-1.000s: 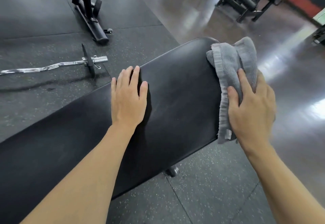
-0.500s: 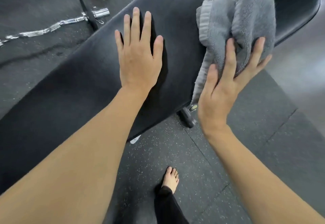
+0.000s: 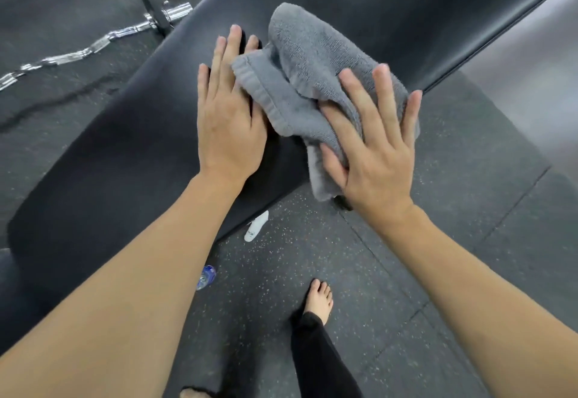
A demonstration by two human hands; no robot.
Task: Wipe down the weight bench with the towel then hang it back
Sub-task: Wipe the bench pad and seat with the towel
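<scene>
Towel (image 3: 312, 63) mid-frame, pressed under your flat right hand (image 3: 372, 160).
It lies on the bench (image 3: 406, 7), hem touching your flat left hand (image 3: 230, 122).

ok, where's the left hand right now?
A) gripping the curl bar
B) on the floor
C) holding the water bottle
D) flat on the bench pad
D: the left hand lies flat, fingers straight, on the black bench pad, right beside the grey towel.

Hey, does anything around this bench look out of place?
A few loose things lie on the floor: a curl bar beyond the bench, a small bottle and a white item at its near edge. The person's foot is bare. No spill or damage shows.
</scene>
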